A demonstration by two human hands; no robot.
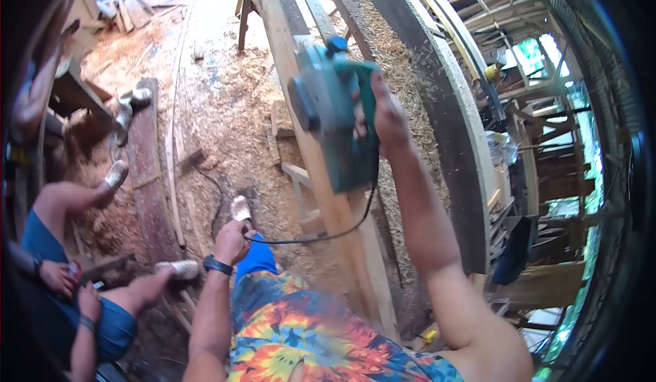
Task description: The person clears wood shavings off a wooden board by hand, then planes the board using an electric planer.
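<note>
My right hand (386, 119) is wrapped round the handle of a green electric hand planer (338, 149), which looks slightly blurred. The planer is over a long pale timber beam (318, 184) that runs away from me; whether its sole touches the wood I cannot tell. A black power cord (307, 240) curves from the planer's rear to my left hand (234, 242). Those left fingers are closed on the cord, off to the left of the beam. A dark band circles my left wrist.
Wood shavings (229, 119) cover the floor. A dark thick plank (437, 102) runs along the right, and a reddish board (152, 184) lies on the left. Another person (113, 327) sits at lower left, holding a small item. Stacked timber (130, 3) lies at upper left.
</note>
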